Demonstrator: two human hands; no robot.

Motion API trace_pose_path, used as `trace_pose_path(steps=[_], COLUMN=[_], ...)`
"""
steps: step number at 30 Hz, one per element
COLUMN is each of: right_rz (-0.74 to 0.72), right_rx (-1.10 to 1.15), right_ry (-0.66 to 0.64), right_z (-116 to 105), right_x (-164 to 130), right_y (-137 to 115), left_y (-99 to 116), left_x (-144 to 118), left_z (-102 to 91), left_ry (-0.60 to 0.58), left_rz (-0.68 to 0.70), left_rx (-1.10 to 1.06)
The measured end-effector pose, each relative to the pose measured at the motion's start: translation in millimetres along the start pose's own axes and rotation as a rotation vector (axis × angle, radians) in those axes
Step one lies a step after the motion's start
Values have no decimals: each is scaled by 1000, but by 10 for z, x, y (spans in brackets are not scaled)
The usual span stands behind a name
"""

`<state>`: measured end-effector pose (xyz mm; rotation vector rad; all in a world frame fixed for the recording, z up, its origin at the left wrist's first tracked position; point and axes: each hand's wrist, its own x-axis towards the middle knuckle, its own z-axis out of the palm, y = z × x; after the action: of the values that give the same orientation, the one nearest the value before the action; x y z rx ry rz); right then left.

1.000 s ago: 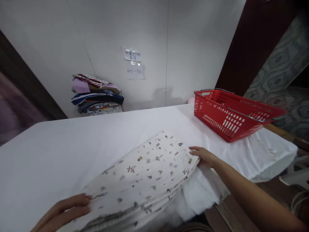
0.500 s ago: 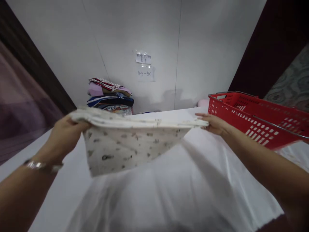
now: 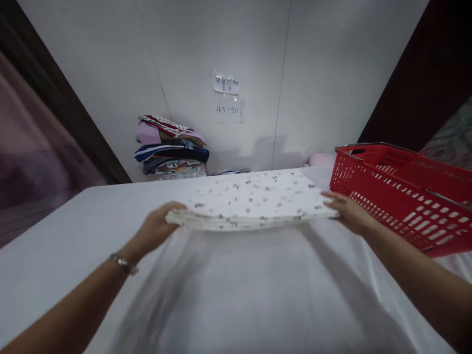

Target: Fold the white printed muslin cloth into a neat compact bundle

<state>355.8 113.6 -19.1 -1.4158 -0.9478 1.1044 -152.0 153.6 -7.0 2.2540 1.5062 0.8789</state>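
A white cloth (image 3: 254,196) with small dark printed motifs is folded into several layers, its thick folded edge facing me. My left hand (image 3: 160,223) pinches the near left corner, fingers closed over the layers. At the near right corner, my right hand (image 3: 344,210) grips the same folded cloth between thumb and fingers. The cloth stretches between both hands just above the white table (image 3: 110,211), its far part sloping away from me. Whether its far edge touches the table I cannot tell.
A red plastic basket (image 3: 401,191) stands on the right, close to my right forearm. Several folded fabrics (image 3: 171,147) are stacked at the back left against the wall. Handwritten paper signs (image 3: 229,109) are taped on that wall. A pinkish item (image 3: 320,160) lies behind the basket.
The cloth was hanging down from both hands; now it lies nearly level, its body turned away from me. My left hand has moved right and lower, and my right hand slightly lower.
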Motion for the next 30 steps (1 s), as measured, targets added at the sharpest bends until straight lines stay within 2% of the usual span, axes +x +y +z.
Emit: trace_pose_path(steps=[2,3,5,8,12,16,19,21,23,24,26,28,30], right_rz=[276,335,348,286,271,93,-28,-239,-528,-655,-820,-892,-912], right_rx=[-62,-83,-106,-100,-201,-433,-752,-982,-1095,-1101,-1051,-978,-927], right_ry=[-36,-37,-34,-74,-50,7,27,38,54,34,-83,-259,-362], right_z=[-28,-41,-76,-133,-139,-110,-129,-121,-48,22,219,457,678], right_x=[-140,-201,-292,-360,-400,-431,-462,-501,-558,-588,-640,-662,-649], right_y=[500,681,890,941,952,1029,1036,1022,1011,1009,1011,1017,1027], left_y=[-165,-220,-277,-287,-287,-304,-269,-174,3,119,377,621,807], left_x=[-312,-438,-620,-761,-882,-1013,-1129,-1198,-1230,-1225,-1169,-1065,-943], left_z=[362,496,652,680,682,708,671,659,698,744,890,1092,1314], left_ry=[-169,-186,-150,-63,-54,-65,-79,-80,-73,-66,-52,-70,-82], left_rz=[1,11,37,110,245,266,250,227,228,239,271,297,300], left_rx=[5,1,3,42,80,145,241,318,362,364,333,278,222])
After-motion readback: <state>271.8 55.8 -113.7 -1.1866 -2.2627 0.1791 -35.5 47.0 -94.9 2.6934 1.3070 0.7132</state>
